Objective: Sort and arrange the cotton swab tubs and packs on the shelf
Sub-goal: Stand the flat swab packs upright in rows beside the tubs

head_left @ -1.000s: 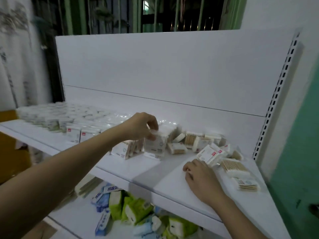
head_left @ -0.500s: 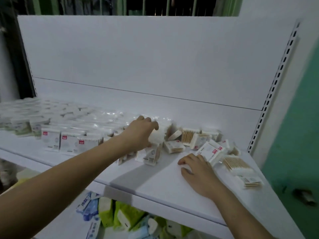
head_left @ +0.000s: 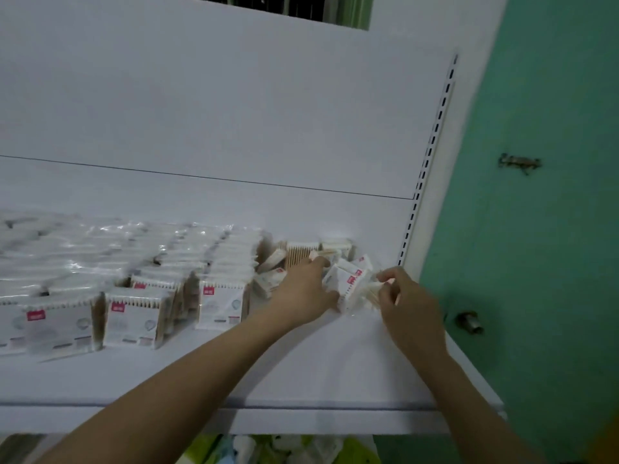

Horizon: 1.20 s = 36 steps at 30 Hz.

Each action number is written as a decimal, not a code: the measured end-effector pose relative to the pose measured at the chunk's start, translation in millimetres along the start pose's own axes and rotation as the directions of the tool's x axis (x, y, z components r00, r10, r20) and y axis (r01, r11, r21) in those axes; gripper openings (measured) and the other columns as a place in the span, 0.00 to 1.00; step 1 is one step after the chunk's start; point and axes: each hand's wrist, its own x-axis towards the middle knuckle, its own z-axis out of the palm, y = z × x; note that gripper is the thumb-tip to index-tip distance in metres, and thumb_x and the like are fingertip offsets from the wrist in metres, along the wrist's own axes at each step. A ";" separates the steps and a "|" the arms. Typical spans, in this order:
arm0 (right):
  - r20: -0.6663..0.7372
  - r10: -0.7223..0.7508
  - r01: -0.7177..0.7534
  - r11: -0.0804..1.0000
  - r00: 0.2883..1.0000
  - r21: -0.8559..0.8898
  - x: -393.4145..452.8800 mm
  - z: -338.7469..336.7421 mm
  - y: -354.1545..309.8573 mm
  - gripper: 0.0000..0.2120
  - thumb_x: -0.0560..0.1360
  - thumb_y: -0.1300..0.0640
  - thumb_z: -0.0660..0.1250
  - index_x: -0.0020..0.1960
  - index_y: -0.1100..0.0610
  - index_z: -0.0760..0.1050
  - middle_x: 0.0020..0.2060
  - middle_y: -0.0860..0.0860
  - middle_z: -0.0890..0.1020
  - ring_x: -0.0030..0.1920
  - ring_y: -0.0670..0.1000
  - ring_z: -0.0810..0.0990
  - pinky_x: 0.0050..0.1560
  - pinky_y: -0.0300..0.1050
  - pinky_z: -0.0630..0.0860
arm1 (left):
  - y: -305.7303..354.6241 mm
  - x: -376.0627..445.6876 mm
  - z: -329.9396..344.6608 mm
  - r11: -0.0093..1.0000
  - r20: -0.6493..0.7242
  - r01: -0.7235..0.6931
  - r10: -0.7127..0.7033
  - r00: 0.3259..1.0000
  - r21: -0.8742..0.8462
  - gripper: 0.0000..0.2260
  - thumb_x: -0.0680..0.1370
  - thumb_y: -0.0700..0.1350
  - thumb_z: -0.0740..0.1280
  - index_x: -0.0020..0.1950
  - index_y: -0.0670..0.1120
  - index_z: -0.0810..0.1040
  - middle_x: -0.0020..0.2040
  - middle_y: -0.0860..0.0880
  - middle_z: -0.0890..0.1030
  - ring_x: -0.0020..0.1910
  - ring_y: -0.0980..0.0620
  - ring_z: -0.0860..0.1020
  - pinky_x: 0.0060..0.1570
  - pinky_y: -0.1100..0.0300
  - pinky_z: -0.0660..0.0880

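Upright rows of cotton swab packs (head_left: 134,316) with red labels fill the left and middle of the white shelf (head_left: 301,370). A loose heap of swab packs (head_left: 301,254) lies near the shelf's right end by the back panel. My left hand (head_left: 303,291) reaches into that heap, its fingers stretched over the packs and its thumb against a white red-labelled pack (head_left: 346,284). My right hand (head_left: 407,303) pinches a clear pack of swabs (head_left: 365,294) just right of it.
The slotted upright (head_left: 425,162) ends the shelf on the right, with a green wall (head_left: 552,229) beyond it. Green and blue packets (head_left: 274,448) lie on the lower shelf. The front strip of the shelf is bare.
My left hand left the standing packs and moved right into the loose heap. My right hand lifted off the shelf surface and took hold of a pack. The view shifted right and closer.
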 end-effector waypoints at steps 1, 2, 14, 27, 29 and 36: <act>0.006 0.054 -0.053 0.997 0.999 -0.058 5.0 -4.5 8.5 0.04 0.78 0.59 0.63 0.49 0.50 0.74 0.31 0.48 0.76 0.32 0.50 0.72 0.33 0.44 0.64 | 2.4 7.2 7.7 1.000 0.014 0.031 -0.031 0.999 0.000 0.29 0.73 0.53 0.72 0.70 0.45 0.69 0.65 0.45 0.75 0.62 0.45 0.75 0.59 0.52 0.73; 0.010 0.086 -0.085 0.990 0.996 -0.109 9.1 -6.2 15.1 0.03 0.78 0.58 0.63 0.49 0.51 0.73 0.32 0.49 0.77 0.33 0.52 0.72 0.33 0.44 0.64 | 5.1 13.7 16.3 0.998 0.026 0.066 -0.066 0.998 -0.002 0.33 0.71 0.56 0.73 0.72 0.45 0.67 0.66 0.44 0.74 0.63 0.44 0.74 0.60 0.51 0.73; 0.018 0.196 -0.191 0.968 0.980 -0.160 15.5 22.7 50.3 0.08 0.80 0.54 0.61 0.42 0.53 0.69 0.36 0.48 0.73 0.33 0.46 0.71 0.29 0.40 0.60 | 4.6 30.7 43.4 0.965 -0.284 -0.059 -0.017 0.959 -0.255 0.25 0.72 0.58 0.73 0.67 0.56 0.71 0.57 0.49 0.71 0.53 0.54 0.73 0.54 0.62 0.73; -0.114 0.127 -0.122 0.991 0.985 0.044 6.5 2.0 25.8 0.05 0.77 0.60 0.64 0.51 0.56 0.69 0.43 0.56 0.79 0.37 0.57 0.75 0.34 0.48 0.72 | 28.1 -53.2 6.0 0.984 -0.571 -0.114 0.017 0.820 -0.135 0.12 0.77 0.60 0.65 0.53 0.54 0.74 0.44 0.54 0.74 0.40 0.58 0.73 0.39 0.61 0.72; -0.099 0.036 -0.032 0.999 0.994 0.041 -2.0 0.4 12.4 0.04 0.78 0.59 0.63 0.52 0.56 0.70 0.44 0.56 0.79 0.36 0.58 0.76 0.34 0.48 0.71 | 10.2 -75.7 -13.9 0.993 -0.613 0.025 -0.090 0.785 -0.114 0.14 0.77 0.63 0.62 0.53 0.55 0.73 0.43 0.54 0.76 0.40 0.57 0.75 0.38 0.56 0.73; 0.029 -0.221 0.222 0.973 0.975 -0.063 -13.5 9.1 -0.1 0.04 0.77 0.60 0.65 0.49 0.57 0.71 0.39 0.57 0.81 0.31 0.59 0.78 0.27 0.44 0.66 | -16.4 -104.6 -58.6 0.893 -0.663 0.449 -0.336 0.669 0.000 0.17 0.79 0.63 0.53 0.47 0.50 0.68 0.37 0.54 0.76 0.35 0.54 0.76 0.40 0.56 0.75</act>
